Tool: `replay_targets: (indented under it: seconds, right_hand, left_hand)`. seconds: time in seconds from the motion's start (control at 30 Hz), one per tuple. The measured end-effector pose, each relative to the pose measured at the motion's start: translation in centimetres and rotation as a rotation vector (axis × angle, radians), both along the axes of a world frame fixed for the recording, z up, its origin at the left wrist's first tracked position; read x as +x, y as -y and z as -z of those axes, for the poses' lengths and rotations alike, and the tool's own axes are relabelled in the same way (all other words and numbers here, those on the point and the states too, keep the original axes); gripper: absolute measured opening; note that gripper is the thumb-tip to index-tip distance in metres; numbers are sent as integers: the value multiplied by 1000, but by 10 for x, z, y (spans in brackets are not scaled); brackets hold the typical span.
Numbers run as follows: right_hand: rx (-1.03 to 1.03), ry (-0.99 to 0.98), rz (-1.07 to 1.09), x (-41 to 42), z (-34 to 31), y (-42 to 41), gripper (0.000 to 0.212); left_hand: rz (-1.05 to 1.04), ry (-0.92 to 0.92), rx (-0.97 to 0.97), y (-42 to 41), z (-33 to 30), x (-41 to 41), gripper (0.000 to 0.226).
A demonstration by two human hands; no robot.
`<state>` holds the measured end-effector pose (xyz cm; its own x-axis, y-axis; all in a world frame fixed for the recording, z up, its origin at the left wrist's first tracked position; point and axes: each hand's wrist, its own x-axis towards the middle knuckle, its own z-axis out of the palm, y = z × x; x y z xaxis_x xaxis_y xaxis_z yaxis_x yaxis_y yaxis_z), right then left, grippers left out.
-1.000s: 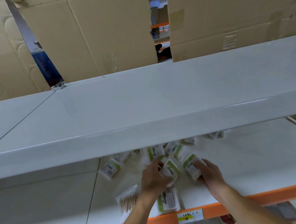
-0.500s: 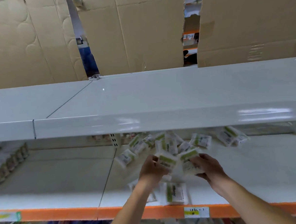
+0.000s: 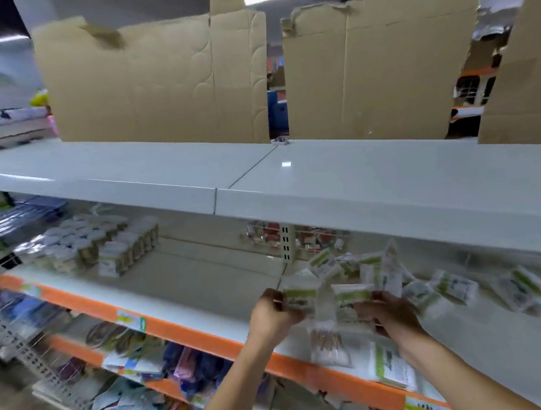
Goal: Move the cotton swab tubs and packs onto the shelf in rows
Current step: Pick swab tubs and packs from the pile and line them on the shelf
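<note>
View swung left since half-second ago: I now see rows of tubs (image 3: 105,245) at far left of shelf (image 3: 185,284), out of frame before. Left hand (image 3: 272,312) grips green-labelled pack (image 3: 299,294), lifted off shelf as before; right hand (image 3: 390,313) grips second pack (image 3: 352,298) beside it. Loose packs (image 3: 435,286) heaped behind. White upper shelf (image 3: 389,177) above; cardboard sheets (image 3: 158,84) stand behind; orange-edged lower shelf (image 3: 81,352) with blurred goods.
</note>
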<state>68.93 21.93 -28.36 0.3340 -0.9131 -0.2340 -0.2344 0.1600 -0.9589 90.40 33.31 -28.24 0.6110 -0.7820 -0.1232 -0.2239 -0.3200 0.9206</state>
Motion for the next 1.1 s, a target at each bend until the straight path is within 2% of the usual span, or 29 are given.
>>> replay_targets:
  seconds: [0.13,0.3,0.7,1.1]
  right_hand:
    - [-27,-4,-83,48,5,-20,10]
    - [-31,1,-152,113,7,-54,12]
    - [48,113,-172,252,18,-125,18]
    - [36,116,-221,343,27,-131,24]
  left_hand:
    - [-29,77,43,-32,-4,39,46]
    - [-61,73,44,-74,-3,92,39]
    - [-158,139,15,-172,-6,212,29]
    - [-218,45,9,-197,2,292,28]
